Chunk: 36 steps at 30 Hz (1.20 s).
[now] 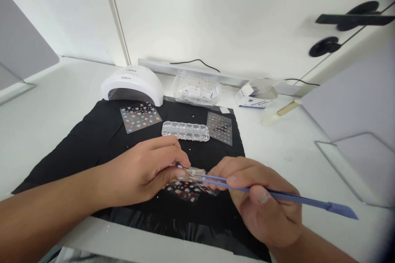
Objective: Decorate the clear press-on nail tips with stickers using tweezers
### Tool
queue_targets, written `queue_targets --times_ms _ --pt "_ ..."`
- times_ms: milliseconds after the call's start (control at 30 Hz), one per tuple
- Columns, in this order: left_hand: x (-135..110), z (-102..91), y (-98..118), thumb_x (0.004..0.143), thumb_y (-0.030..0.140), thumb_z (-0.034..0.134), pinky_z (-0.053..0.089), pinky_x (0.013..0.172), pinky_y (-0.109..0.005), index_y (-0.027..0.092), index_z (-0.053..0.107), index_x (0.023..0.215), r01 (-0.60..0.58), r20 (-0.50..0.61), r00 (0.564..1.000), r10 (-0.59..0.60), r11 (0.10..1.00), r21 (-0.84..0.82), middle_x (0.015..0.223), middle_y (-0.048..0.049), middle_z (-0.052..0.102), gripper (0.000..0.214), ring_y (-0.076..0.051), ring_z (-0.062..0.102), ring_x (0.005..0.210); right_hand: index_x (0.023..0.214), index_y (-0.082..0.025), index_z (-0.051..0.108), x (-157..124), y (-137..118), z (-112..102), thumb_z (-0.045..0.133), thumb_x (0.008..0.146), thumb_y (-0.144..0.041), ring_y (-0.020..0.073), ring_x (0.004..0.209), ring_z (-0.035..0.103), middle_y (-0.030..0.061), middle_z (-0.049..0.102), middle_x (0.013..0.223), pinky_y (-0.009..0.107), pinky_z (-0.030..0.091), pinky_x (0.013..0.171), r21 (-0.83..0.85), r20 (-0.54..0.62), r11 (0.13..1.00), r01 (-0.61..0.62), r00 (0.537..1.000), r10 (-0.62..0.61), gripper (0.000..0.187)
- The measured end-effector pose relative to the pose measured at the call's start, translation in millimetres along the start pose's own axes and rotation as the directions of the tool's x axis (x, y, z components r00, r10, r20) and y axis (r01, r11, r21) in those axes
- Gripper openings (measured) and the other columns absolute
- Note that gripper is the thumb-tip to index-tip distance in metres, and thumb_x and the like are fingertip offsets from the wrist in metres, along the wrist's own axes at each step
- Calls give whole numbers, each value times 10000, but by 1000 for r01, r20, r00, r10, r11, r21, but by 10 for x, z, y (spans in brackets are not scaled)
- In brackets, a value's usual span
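Observation:
Blue tweezers (286,197) lie in my right hand (262,197), gripped between thumb and fingers. Their tips point left, at a small clear piece (194,174) that my left hand (154,168) pinches between thumb and forefinger. Whether the tweezer tips touch this piece I cannot tell, and its exact kind is not clear. Just below both hands, a transparent sticker sheet (185,191) with small white and red motifs lies on the black mat (117,148), partly covered by the fingers. Beyond my left hand sits a clear compartment box (185,131) with tiny decorations.
A white nail lamp (132,84) stands back left. Sticker sheets (140,117) lie on the mat's left and right. Behind are a clear plastic tub (197,90) with packets and an opened wipes carton (256,94). A yellowish tube (288,107) and a wire stand (348,172) are at right.

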<state>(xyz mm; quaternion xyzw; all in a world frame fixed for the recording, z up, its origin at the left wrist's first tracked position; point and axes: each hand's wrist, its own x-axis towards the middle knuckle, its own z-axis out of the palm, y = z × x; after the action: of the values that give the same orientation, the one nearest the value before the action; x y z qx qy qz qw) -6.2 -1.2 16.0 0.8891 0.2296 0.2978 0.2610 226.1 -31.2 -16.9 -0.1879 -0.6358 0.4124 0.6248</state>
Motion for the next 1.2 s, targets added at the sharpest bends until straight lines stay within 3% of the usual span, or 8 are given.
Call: queue_targets --times_ms 300,1200 --pt "13 -1 6 967 111 522 472 669 -186 158 596 997 1 -8 1000 -1 1000 21 839 -13 576 93 -112 571 742 993 -184 774 17 4 18 539 942 -229 229 663 674 96 717 765 392 561 544 -20 -39 1000 -16 999 15 244" --pt "-13 26 -4 957 62 534 444 700 -167 114 614 1017 -33 -9 999 33 998 -59 863 -14 536 113 -86 525 757 1028 -175 763 14 -43 6 506 967 -244 224 665 670 103 698 778 383 572 533 24 44 999 -24 999 23 273"
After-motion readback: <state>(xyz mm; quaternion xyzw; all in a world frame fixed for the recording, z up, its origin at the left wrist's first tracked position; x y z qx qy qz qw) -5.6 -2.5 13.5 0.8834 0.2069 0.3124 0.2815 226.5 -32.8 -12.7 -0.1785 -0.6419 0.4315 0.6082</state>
